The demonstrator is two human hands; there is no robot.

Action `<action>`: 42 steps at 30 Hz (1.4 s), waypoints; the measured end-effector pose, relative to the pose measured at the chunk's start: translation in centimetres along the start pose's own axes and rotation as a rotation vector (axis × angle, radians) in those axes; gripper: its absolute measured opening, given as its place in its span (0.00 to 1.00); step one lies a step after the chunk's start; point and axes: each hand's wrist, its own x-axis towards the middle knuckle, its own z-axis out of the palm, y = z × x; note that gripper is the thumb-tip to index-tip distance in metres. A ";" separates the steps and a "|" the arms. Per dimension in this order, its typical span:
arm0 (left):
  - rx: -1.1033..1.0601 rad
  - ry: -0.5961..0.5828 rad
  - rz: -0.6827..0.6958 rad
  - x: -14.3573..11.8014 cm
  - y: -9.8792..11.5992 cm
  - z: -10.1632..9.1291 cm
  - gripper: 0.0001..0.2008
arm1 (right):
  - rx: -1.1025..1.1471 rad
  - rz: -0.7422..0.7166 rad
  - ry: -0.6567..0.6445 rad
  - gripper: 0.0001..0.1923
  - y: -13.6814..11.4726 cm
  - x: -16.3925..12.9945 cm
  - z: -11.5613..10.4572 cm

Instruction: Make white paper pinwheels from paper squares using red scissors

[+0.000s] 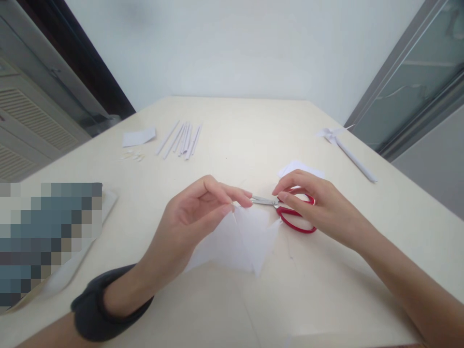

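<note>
My left hand point(203, 208) pinches a thin, pale, pin-like piece point(234, 216) between thumb and forefinger. It is at the top edge of a thin white paper sheet point(232, 246) with pointed corners. Over the red-handled scissors point(297, 227) is my right hand point(308, 195), thumb and forefinger tips close together near the pivot; what they hold, if anything, is too small to make out. The scissors' blades point left toward my left fingertips, and my fingers partly hide the handles. A fine dark thread or hair point(290, 251) shows right of the paper.
Several rolled paper sticks point(184, 140) lie at the back left, with a folded paper point(138, 137) and small pale scraps point(132, 155) beside them. A paper pinwheel on a stick point(353, 159) is at the right. White papers point(299, 169) lie behind my right hand. A blurred-out item point(47, 237) occupies the left.
</note>
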 end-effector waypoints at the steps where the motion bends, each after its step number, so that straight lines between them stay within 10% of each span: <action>1: -0.005 0.002 -0.007 0.0 0.0 0.0 0.07 | 0.004 0.006 0.003 0.07 0.1 0.0 0.0; 13: -0.183 -0.055 -0.102 0.0 -0.3 -0.6 0.08 | 0.406 0.081 -0.351 0.14 -0.3 0.0 -0.1; 42: -0.163 0.055 -0.259 0.9 -0.7 -0.6 0.05 | 0.741 0.260 -0.330 0.16 0.8 0.3 0.3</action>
